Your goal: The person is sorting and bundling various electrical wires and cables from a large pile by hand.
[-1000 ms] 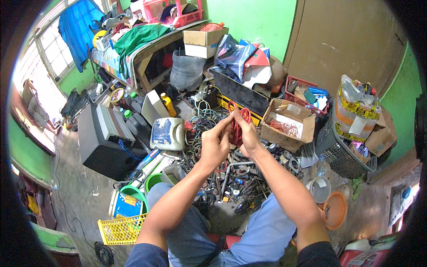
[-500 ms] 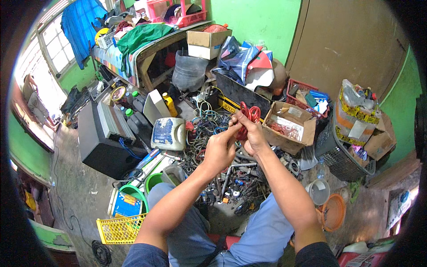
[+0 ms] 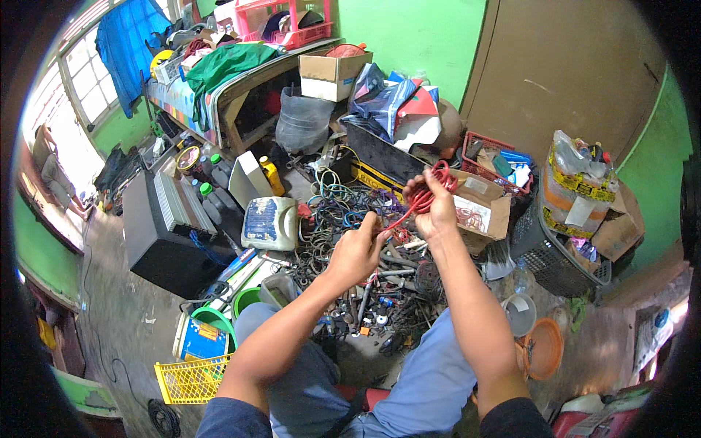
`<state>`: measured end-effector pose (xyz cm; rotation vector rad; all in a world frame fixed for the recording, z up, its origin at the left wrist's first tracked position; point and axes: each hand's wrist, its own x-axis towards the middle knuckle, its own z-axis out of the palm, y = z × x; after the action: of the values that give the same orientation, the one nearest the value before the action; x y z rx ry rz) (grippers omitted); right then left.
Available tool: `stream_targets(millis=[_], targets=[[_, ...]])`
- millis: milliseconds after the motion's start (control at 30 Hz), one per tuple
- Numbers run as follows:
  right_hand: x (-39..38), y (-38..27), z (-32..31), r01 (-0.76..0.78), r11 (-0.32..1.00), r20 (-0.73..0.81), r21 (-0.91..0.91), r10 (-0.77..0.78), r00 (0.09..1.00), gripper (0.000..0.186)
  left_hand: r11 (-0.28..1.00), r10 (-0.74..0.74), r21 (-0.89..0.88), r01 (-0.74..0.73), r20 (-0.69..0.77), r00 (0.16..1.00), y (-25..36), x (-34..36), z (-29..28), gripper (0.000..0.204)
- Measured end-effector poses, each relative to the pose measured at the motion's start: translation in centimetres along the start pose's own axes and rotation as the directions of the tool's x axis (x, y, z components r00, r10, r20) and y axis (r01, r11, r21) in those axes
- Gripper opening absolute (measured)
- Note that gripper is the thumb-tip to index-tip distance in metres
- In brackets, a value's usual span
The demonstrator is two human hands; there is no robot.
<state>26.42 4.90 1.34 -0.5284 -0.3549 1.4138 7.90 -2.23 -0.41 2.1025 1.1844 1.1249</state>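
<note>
A coiled bundle of red cable is gripped in my right hand, its loops standing out above and left of the fingers. One strand runs down and left from the coil to my left hand, whose fingers are closed on it. Both hands are held above a heap of tangled cables and small parts on the floor. Just right of my right hand stands an open cardboard box with more reddish wire inside.
A white jug with a blue label and a black speaker-like box stand left. On the right are a grey crate, a grey-white bucket and an orange basin. A yellow basket lies lower left.
My hands have moved apart: the right went right with the coil, the left lower and slightly left. A strand of red cable now stretches between them.
</note>
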Motion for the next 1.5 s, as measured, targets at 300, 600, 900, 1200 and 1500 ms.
stream_targets(millis=[300,600,900,1200,1500], targets=[[-0.5,-5.6,-2.5,0.024,0.997,-0.082,-0.077,-0.03,0.996,0.021,0.997,-0.057,-0.043,0.069,0.244,0.968,0.7,1.4,-2.8,0.033],[-4.2,-6.0,-0.2,0.071,0.916,-0.078,-0.395,-0.11,0.991,0.02,0.994,0.094,0.021,-0.107,0.333,0.938,-0.1,0.6,-0.7,0.027],[-6.4,-3.0,-0.6,-0.026,0.67,0.033,-0.742,0.074,0.997,0.03,0.991,0.109,0.044,-0.125,0.272,0.956,-0.7,1.0,-0.9,0.023],[-6.7,-1.9,0.3,-0.079,0.587,0.068,-0.805,0.224,0.972,0.021,0.991,0.068,-0.12,-0.063,0.044,0.997,0.7,1.8,-2.4,0.018],[-6.6,-0.9,1.5,-0.118,0.633,0.196,-0.765,0.403,0.894,0.013,0.985,0.014,-0.172,-0.028,-0.083,0.996,0.1,2.1,-3.7,0.016]])
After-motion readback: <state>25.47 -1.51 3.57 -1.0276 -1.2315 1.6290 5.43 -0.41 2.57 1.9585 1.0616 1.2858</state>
